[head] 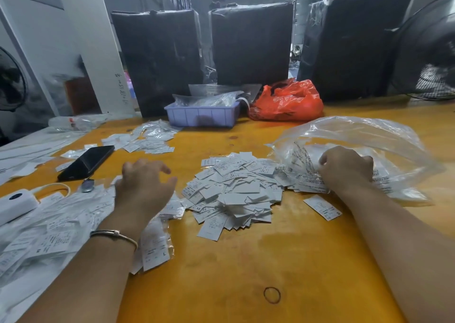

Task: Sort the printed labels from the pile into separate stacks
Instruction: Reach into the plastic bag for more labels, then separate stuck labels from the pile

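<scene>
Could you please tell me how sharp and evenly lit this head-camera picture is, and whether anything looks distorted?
Head view: the label pile is fairly sharp at centre, with motion blur at its near edge and on the left hand; glare streaks the clear plastic bag; wide-angle bending curves the table and the black bundles; the background is dim.

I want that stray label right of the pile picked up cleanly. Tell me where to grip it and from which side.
Pinch the single label at its near right short end, coming from the right with the right hand. It lies flat and alone on the table, angled away from the pile, so that end is free for the fingers.
</scene>
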### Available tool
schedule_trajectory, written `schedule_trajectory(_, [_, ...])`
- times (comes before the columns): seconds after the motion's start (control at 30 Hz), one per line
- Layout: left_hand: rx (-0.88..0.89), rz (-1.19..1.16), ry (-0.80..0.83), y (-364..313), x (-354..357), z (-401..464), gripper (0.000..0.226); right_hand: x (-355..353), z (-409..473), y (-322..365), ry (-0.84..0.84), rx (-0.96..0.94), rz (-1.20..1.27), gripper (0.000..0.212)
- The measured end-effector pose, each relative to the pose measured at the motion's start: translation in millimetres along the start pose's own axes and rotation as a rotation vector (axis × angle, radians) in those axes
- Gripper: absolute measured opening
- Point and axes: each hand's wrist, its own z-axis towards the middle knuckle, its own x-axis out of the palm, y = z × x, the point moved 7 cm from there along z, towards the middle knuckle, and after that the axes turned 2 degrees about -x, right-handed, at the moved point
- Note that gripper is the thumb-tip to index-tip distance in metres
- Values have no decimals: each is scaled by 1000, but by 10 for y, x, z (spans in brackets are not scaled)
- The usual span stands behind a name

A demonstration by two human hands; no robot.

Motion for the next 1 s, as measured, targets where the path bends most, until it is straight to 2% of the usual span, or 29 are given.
schedule_trajectory(0.13, [388,-258,136,-463,124,-203,35,-37,8,-4,-87,-9,60,20])
schedule_trajectory(0.2, [500,-321,226,-612,177,-303,42,-72,5,17,-153,-37,74,20])
schedule_trajectory(0.3, [573,-333,314,-716,248,-391,54,-110,-3,45,-217,-54,118,20])
schedule_trajectory(0.4, [609,-316,356,-762,277,-423,52,-111,-15,65,-229,-67,199,19])
schedule_trajectory(0.5, [637,-325,325,-784,255,-425,32,-179,-76,105,-263,-63,328,22])
schedule_trajectory(0.57, [654,-355,279,-804,200,-433,17,-221,-139,196,-261,-114,531,17])
schedule_trajectory(0.67, [641,-431,175,-802,72,-431,10,-204,-273,449,-67,-217,917,11])
schedule_trajectory(0.8, [476,-650,110,-692,-66,-368,5,-146,-502,805,266,-300,1188,31])
schedule_trajectory(0.9, [271,-971,262,-624,-32,-336,10,-166,-663,983,422,-363,1337,39])
schedule_trajectory(1.0, [154,-1249,460,-674,32,-380,10,-220,-738,1056,504,-408,1438,43])
